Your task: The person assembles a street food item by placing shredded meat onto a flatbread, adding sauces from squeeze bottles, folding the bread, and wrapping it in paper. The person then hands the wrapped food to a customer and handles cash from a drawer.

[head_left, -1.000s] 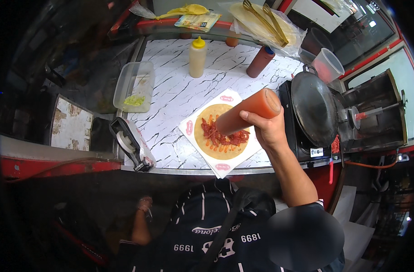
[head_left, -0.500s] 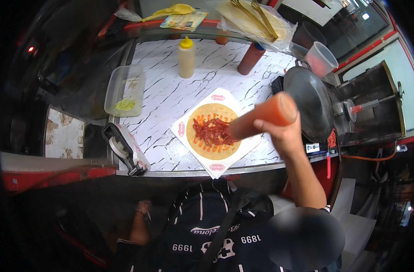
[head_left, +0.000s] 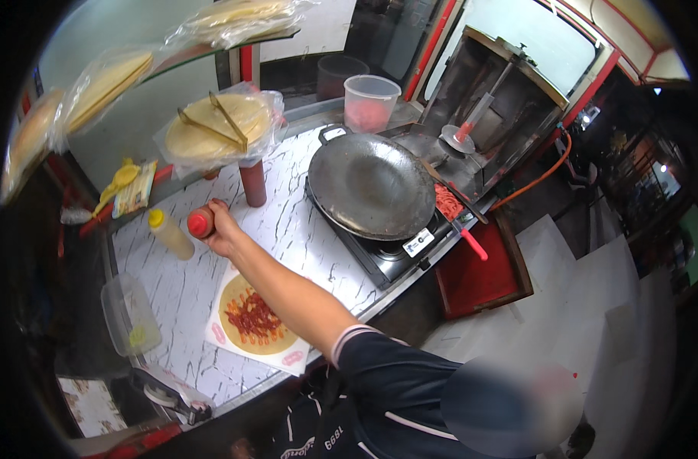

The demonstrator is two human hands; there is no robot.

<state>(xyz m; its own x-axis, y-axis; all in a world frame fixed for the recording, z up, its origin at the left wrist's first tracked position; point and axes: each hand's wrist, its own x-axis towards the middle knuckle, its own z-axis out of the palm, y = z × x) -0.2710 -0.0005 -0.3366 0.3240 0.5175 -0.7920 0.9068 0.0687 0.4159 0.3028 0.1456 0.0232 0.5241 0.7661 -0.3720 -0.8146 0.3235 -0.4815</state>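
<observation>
1. R hand [head_left: 224, 232] wraps red-capped squeeze bottle [head_left: 201, 222], btwn yellow-capped bottle [head_left: 173, 237] & dark-red bottle [head_left: 252, 183].
2. Meat-topped flatbread [head_left: 258, 318] lies on wht paper [head_left: 291, 359], on cntr [head_left: 326, 256].
3. L hand [head_left: 243, 447] dim, lower edge; can't tell grip.

The right hand [head_left: 224, 231] moves from above the topped tortilla [head_left: 255, 315] to the counter's [head_left: 182, 294] far side, beside the yellow-capped squeeze bottle [head_left: 171, 236]. Its red sauce bottle [head_left: 201, 221], previously upside down, now has its red cap up. The view swings rightward, revealing bagged tortillas [head_left: 238, 21] on an upper shelf [head_left: 220, 50] and centring the wok [head_left: 368, 187].
</observation>
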